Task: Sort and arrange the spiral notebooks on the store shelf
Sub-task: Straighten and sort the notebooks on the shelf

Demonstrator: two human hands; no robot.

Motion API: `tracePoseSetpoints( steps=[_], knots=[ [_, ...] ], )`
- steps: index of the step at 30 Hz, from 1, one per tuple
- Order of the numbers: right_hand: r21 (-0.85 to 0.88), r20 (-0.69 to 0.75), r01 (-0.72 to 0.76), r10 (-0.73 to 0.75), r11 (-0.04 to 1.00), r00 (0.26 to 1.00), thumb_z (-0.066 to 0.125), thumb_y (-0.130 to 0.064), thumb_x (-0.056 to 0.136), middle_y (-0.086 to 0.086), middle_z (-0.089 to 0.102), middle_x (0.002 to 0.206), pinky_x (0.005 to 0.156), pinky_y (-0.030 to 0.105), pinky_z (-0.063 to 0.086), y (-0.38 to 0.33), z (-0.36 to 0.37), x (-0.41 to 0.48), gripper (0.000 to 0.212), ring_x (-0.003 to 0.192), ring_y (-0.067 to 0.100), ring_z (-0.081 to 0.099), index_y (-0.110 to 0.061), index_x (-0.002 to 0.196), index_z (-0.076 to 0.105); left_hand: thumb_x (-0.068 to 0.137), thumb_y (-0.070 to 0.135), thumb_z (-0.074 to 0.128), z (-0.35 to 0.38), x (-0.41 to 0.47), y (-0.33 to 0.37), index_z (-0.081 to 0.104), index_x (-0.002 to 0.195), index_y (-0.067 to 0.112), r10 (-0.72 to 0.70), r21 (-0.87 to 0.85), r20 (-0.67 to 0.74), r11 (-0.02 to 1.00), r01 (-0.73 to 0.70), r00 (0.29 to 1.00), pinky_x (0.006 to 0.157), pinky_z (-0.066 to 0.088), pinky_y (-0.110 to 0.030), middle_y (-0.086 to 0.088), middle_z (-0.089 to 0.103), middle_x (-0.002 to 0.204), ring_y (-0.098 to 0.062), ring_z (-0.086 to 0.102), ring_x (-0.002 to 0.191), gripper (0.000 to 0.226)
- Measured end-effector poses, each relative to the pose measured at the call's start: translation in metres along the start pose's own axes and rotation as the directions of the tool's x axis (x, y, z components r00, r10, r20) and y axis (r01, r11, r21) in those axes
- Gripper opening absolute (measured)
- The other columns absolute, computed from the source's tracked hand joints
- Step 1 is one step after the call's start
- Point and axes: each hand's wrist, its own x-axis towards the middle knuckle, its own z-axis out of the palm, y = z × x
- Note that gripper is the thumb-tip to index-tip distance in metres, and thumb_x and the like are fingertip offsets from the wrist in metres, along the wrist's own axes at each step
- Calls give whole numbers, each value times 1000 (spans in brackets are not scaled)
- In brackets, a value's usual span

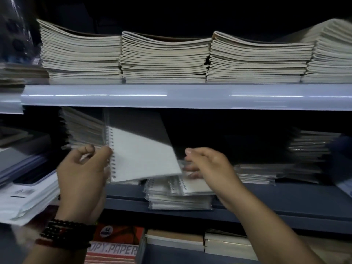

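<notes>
The left hand (83,174) pinches a white spiral notebook (144,155) by its wire-bound edge, thumb in front and the other fingers (107,173) curled behind. The notebook is held off the shelf, tilted, with its top in the shadow of the grey shelf rail (171,96). A string of dark beads (66,235) wraps that wrist.

The right hand (211,164) reaches in just beside the notebook's free edge. Its fingers (190,168) are stretched out and slightly parted, the thumb raised above them. Motion blur hides whether they touch anything.

Directly under those fingers, a pile of plastic-wrapped notebooks (179,195) lies flat at the front of the blue-grey shelf (266,202). Behind the left fingers another batch of wrapped notebooks (83,128) leans back. Well past the right fingers stands a taller wrapped stack (308,149). Above both hands, four stacks of cream exercise books (165,58) fill the upper shelf. Below the left wrist sits a pack of copy paper (114,248).
</notes>
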Motion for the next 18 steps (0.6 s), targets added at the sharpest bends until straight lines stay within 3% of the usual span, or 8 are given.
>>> tracePoseSetpoints(
  steps=[2, 3, 6, 8, 10, 13, 18],
  knots=[
    [44, 98, -44, 40, 998, 994, 67, -40, 92, -4, 75, 103, 88, 29, 56, 1, 9, -2, 43, 86, 3, 70, -13, 126, 62, 90, 6, 70, -2, -4, -7, 60, 104, 15, -71, -53, 22, 996, 72, 997, 53, 41, -22, -9, 57, 81, -20, 49, 73, 19],
    [55, 118, -25, 18, 998, 993, 67, -35, 94, -5, 76, 103, 89, 28, 55, 1, 11, -3, 39, 88, 3, 70, -13, 126, 61, 91, 6, 69, -2, -5, -9, 63, 110, 13, -95, -68, 41, 993, 97, 995, 57, 44, -23, -9, 62, 85, -21, 53, 76, 21],
    [170, 107, 15, -33, 985, 994, 63, -6, 95, 6, 78, 99, 85, 39, 58, -4, 7, -5, 18, 93, 26, 74, -11, 110, 69, 94, -3, 59, 5, -13, -7, 66, 114, 13, -170, -44, 186, 983, 181, 968, 54, 53, -18, -5, 75, 85, -11, 68, 66, 27],
    [149, 39, 37, -43, 988, 998, 63, 1, 90, 14, 76, 96, 79, 43, 58, -6, 0, -3, 19, 92, 37, 72, -10, 104, 70, 91, -7, 58, 10, -20, -10, 67, 112, 8, -212, 15, 280, 976, 216, 936, 59, 60, -25, -10, 78, 97, -18, 76, 81, 27],
    [97, -4, 48, -48, 994, 999, 64, 2, 88, 16, 76, 95, 73, 39, 56, -8, -8, -2, 16, 91, 39, 72, -7, 100, 69, 87, -8, 61, 12, -24, -14, 67, 111, 3, -239, 57, 333, 971, 234, 912, 67, 64, -36, -15, 77, 103, -27, 75, 88, 26],
    [74, -24, 28, -26, 997, 999, 66, 0, 86, 12, 77, 92, 65, 29, 55, -12, -26, -2, 14, 80, 26, 73, -7, 97, 70, 80, -9, 65, 17, -24, -16, 64, 109, -1, -265, 89, 407, 964, 251, 874, 69, 64, -36, -20, 76, 102, -30, 74, 84, 31],
    [13, 190, -61, 57, 998, 980, 66, -11, 73, 19, 74, 95, 68, 36, 49, -8, -60, -5, 30, 77, 25, 70, -5, 102, 65, 62, -12, 78, 19, -24, -16, 56, 95, 1, -338, 168, 592, 940, 298, 732, 58, 61, -35, -25, 71, 97, -31, 70, 75, 41]
  ],
)
